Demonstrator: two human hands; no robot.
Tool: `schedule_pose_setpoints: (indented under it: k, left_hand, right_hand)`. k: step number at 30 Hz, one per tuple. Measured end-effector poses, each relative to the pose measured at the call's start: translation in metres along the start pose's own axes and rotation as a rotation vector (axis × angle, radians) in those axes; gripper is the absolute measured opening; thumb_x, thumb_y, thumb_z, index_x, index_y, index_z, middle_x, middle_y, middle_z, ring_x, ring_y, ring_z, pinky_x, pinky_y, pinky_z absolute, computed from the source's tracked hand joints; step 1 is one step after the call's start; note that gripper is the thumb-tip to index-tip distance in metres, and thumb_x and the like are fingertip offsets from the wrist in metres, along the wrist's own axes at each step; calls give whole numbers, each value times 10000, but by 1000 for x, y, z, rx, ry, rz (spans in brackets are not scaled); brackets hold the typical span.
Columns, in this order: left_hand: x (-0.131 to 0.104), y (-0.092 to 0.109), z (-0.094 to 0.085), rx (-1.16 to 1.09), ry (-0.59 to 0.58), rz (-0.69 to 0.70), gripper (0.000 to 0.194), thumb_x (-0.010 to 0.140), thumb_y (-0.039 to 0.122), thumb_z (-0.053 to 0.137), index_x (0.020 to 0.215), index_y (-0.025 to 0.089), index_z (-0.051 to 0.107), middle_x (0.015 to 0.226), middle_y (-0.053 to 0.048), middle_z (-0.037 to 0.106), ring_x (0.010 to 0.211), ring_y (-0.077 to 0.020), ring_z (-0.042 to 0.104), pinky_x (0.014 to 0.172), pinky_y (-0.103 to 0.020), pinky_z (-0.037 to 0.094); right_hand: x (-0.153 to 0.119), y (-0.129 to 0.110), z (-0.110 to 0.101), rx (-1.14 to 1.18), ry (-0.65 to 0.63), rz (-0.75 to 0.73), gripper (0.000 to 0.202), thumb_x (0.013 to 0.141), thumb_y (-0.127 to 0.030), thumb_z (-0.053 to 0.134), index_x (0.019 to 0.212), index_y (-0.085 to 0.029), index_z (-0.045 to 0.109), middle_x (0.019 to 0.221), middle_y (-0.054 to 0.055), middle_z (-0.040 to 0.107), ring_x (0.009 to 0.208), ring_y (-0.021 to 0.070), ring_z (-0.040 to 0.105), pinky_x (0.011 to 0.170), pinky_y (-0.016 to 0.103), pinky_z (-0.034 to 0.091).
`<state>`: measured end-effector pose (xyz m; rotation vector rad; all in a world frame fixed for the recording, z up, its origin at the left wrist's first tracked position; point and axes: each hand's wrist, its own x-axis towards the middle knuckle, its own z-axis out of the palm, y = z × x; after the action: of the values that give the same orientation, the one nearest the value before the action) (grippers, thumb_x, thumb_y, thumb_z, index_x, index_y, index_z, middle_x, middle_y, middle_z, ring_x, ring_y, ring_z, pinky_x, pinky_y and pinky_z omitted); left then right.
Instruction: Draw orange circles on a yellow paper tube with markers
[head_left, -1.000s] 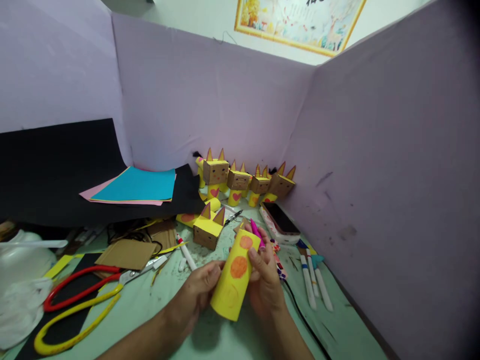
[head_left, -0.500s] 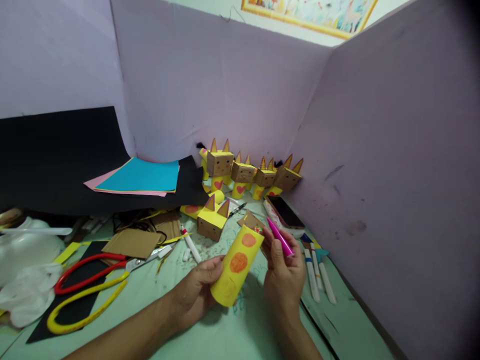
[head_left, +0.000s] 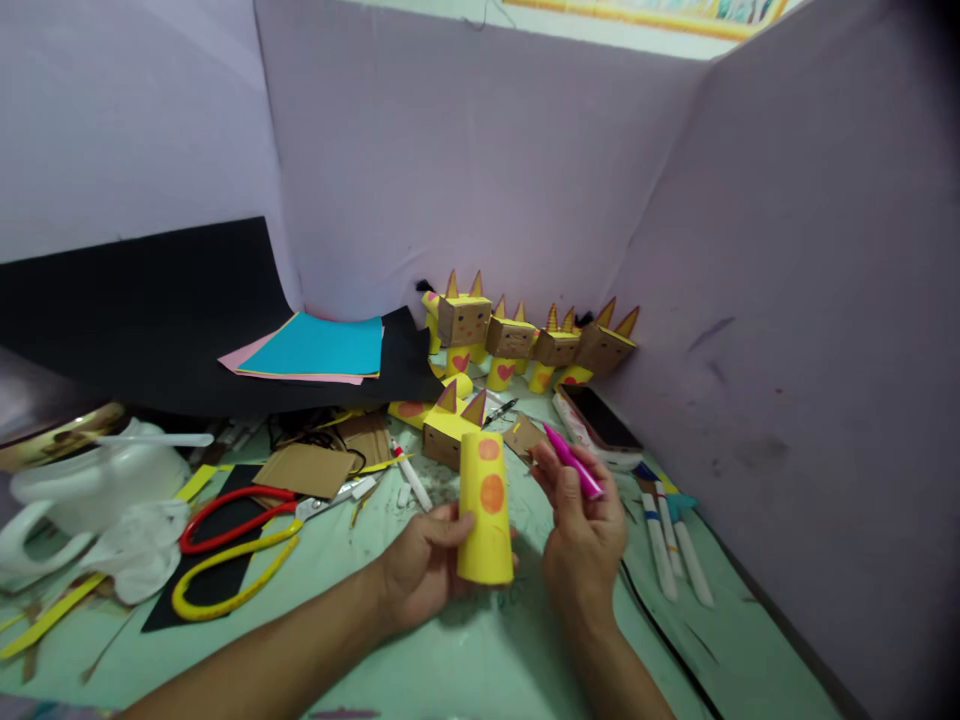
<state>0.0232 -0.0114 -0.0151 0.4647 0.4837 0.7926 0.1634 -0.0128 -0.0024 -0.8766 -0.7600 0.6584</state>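
Observation:
My left hand [head_left: 424,565] is closed around a yellow paper tube [head_left: 484,545] that stands nearly upright above the table. Two orange spots show on its upper part, with a faint outline lower down. Between the thumb and fingers of my right hand [head_left: 581,535] is a magenta marker [head_left: 574,463], its narrow end pointing up and left, apart from the tube. Just behind the tube sits a yellow and cardboard box head [head_left: 444,440] with two pointed ears. Beside my right fingers lies a small cardboard piece [head_left: 523,437].
Several yellow figures with cardboard faces [head_left: 511,340] stand along the back wall. Red and yellow scissors [head_left: 300,510], cardboard scraps [head_left: 304,470] and a white pot [head_left: 112,480] lie left. A phone [head_left: 600,420] and white markers [head_left: 660,545] are at right. Blue paper [head_left: 315,345] rests on black sheets.
The tube has turned from a rightward tilt to nearly upright. The view has shifted, so most things sit further right. The marker stays in my right hand.

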Motion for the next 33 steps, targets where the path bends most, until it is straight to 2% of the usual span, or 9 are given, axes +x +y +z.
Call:
schedule_pose_setpoints:
  k: [3,6,11,19,24,33]
  left_hand:
    - [1,3,-1,9,65,11,206,782,211,594,955,98,590,859,-142,708,750,-238,671,720,-375,487]
    - [1,4,-1,23,64,14,219,782,188,606,986,112,581,854,-116,704,761,-220,668,722,-355,489]
    - [-2,3,2,53,46,20,268,741,161,666,995,106,598,859,-102,697,763,-190,648,727,-321,485]
    - [-3,2,4,109,31,51,275,695,187,731,942,111,637,839,-71,690,764,-162,625,727,-270,461]
    - [-2,1,3,146,6,53,347,677,218,750,987,124,624,885,-73,685,800,-168,621,735,-267,452]
    - [-3,2,6,167,28,41,429,632,260,787,1001,136,605,865,-52,671,765,-150,606,692,-249,444]
  right_hand:
    - [-11,-8,-17,-53,66,-78,265,843,-395,581,973,-163,586,770,45,708,628,151,665,579,273,523]
    - [-32,-8,-34,-160,-36,-198,232,860,-377,557,869,-152,612,560,-19,592,438,103,545,426,210,439]
    - [-56,-1,-47,-362,-140,-365,148,880,-309,528,902,-183,603,668,-2,566,484,108,537,428,220,421]
    - [-51,-4,-42,-515,-282,-476,122,892,-228,481,957,-222,585,751,17,598,611,145,601,506,253,469]
    - [-50,3,-44,-533,-313,-487,152,887,-185,472,1002,-227,562,798,31,604,710,171,624,555,274,491]
    - [-50,2,-42,-538,-332,-510,171,869,-155,478,1004,-225,557,807,35,615,714,176,633,549,275,492]
